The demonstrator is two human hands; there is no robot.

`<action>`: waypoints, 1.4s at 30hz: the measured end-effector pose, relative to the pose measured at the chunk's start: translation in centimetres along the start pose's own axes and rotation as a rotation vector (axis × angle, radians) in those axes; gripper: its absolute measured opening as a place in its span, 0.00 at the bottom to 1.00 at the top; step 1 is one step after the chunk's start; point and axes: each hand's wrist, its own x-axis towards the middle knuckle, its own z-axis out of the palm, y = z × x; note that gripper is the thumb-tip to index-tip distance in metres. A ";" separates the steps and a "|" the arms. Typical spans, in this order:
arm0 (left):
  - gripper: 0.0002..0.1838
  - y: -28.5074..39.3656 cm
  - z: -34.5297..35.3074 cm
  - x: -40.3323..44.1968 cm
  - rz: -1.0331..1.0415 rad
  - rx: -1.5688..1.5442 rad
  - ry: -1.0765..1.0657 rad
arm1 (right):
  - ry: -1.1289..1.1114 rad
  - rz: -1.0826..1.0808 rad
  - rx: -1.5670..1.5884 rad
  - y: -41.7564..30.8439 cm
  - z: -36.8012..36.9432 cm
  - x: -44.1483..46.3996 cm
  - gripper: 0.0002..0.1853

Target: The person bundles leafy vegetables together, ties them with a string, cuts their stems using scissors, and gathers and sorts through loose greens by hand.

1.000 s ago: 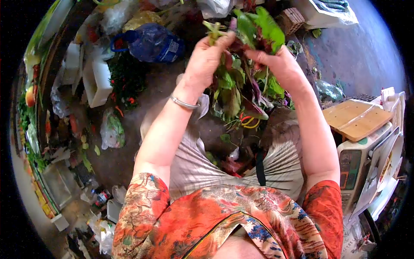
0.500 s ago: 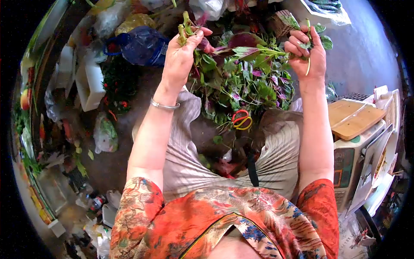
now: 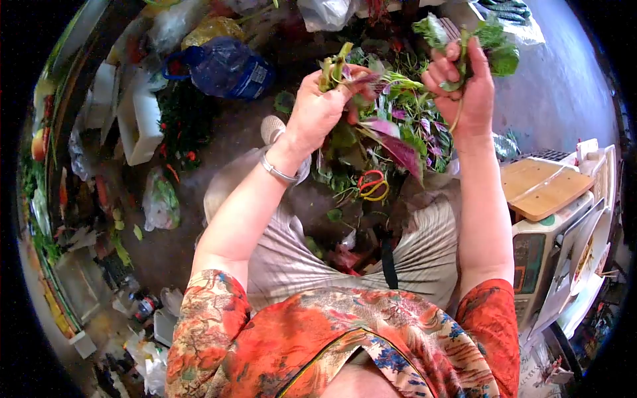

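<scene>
My left hand [image 3: 320,111], with a bangle on its wrist, is closed around a bunch of amaranth [image 3: 398,147]. Its cut stems poke up past the thumb, and its purple-green leaves hang down toward the right. My right hand [image 3: 464,99] is raised, fingers curled on a green leafy sprig [image 3: 499,58] whose thin stem trails down over the palm. Below both hands spreads a heap of loose amaranth [image 3: 415,119] on the floor. Scissors with red and yellow handles [image 3: 373,186] lie at the heap's near edge, between my knees.
At the upper left lies a large blue plastic bottle [image 3: 229,68], near a white foam box [image 3: 139,123] and a bagged green vegetable [image 3: 161,199]. To the right, a wooden board [image 3: 545,188] rests on a boxy appliance [image 3: 531,255]. A white plastic bag [image 3: 326,13] sits at the top.
My left hand has moved right and downward with its amaranth, closer to my right hand, and the purple leaves now droop. My right hand has shifted slightly left, its sprig's leaves turned more into view.
</scene>
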 end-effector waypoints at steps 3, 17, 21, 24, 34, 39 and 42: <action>0.17 -0.9 1.1 -0.3 -0.004 -0.155 -0.182 | -0.004 0.067 0.059 1.8 0.9 -0.2 0.20; 0.10 -2.2 -1.6 -0.1 0.009 -0.244 -0.179 | 0.412 -0.114 -0.329 -0.5 -2.4 0.0 0.14; 0.10 -1.1 -0.6 -0.1 -0.041 -0.059 -0.050 | 0.326 0.051 -0.536 2.1 -0.2 -0.4 0.17; 0.09 -2.2 -0.4 0.0 -0.059 -0.111 -0.059 | 0.102 0.030 -0.424 4.0 1.0 -0.2 0.15; 0.14 -1.2 -1.4 0.6 -0.065 -0.132 0.007 | 0.104 -0.075 -0.980 3.6 1.5 -0.8 0.12; 0.16 -1.0 -1.6 0.2 -0.128 -0.250 -0.118 | 0.002 0.154 -1.061 4.9 2.1 -1.1 0.15; 0.13 -1.1 -1.1 0.0 -0.157 -0.280 -0.108 | -0.067 0.207 -1.005 5.3 1.9 -1.2 0.14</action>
